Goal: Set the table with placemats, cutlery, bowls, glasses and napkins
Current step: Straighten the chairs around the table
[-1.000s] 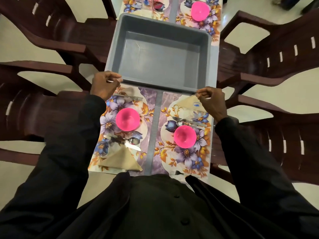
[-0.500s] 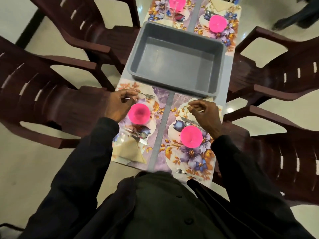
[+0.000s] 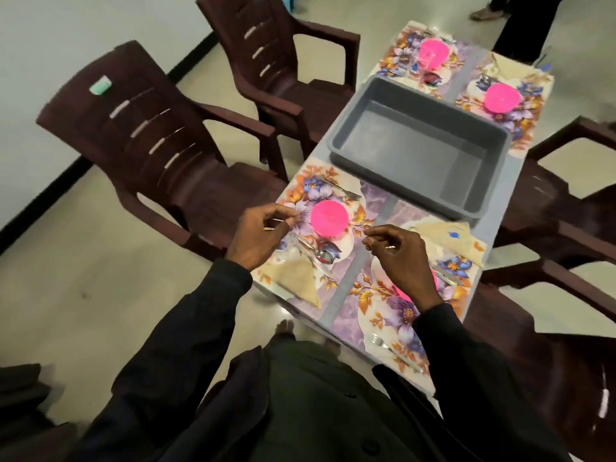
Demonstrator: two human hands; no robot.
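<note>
Two floral placemats lie at the table's near end. On the left placemat (image 3: pixel 373 201) are an upturned pink bowl (image 3: pixel 330 216), a fork (image 3: pixel 343 190), a spoon and knife (image 3: pixel 316 256) and a folded beige napkin (image 3: pixel 300 278). My left hand (image 3: pixel 260 235) hovers at that bowl's left with fingers pinched together and nothing seen in them. My right hand (image 3: pixel 400 251) hangs over the right placemat (image 3: pixel 383 305), fingers curled. It hides most of the second pink bowl (image 3: pixel 401 295). A napkin (image 3: pixel 443 235) and a fork (image 3: pixel 393 351) lie on that mat.
An empty grey tub (image 3: pixel 416 145) fills the table's middle. Beyond it, two more placemats carry pink bowls (image 3: pixel 431 53) (image 3: pixel 501 96). Dark brown plastic chairs stand on the left (image 3: pixel 150 145) and right (image 3: pixel 566 235). A person's legs (image 3: pixel 526 25) are at the far end.
Both hands let go of the tub's near rim and drew back over the near placemats. The view has swung, so the table now runs diagonally to the upper right.
</note>
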